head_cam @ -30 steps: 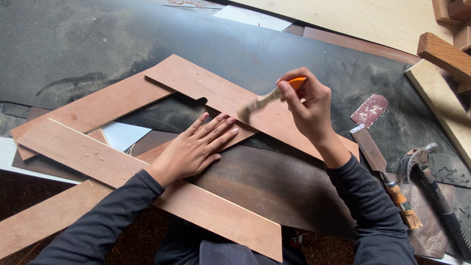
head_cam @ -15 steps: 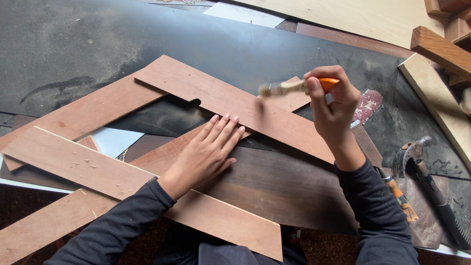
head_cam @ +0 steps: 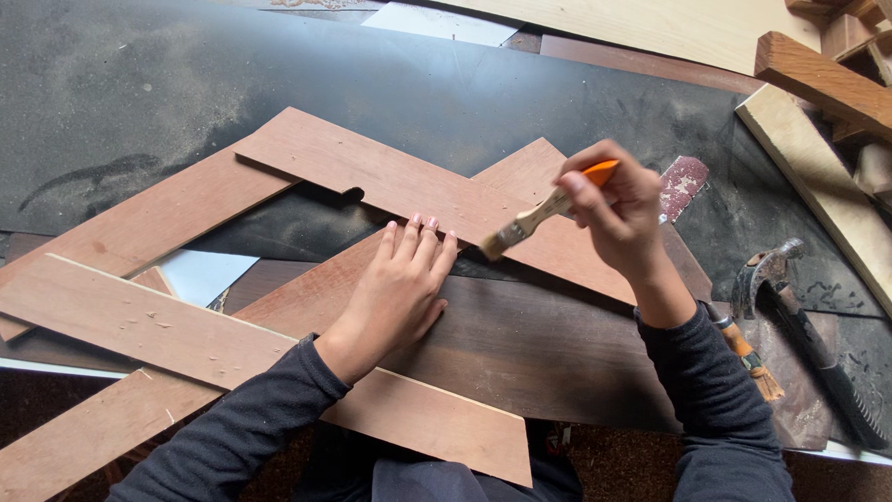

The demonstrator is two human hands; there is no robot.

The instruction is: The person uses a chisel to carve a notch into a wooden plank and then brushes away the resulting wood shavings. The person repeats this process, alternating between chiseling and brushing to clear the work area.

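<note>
My left hand lies flat, fingers together, on a long reddish wooden board that runs diagonally across the bench. My right hand holds a small paintbrush by its orange-tipped wooden handle, bristles pointing left just above a second reddish board with a small notch in its edge. A third pale board crosses over the first near my left forearm. Fine dust and chips speckle the boards.
A dark dusty mat covers the bench. At the right lie a hammer, a second brush and a piece of reddish sandpaper. Pale planks and wooden blocks are stacked at the far right. A dark board lies under my arms.
My right hand has swung the brush from the middle board out to the right and back toward the board. My left hand stays pressed flat; the view shifted slightly.
</note>
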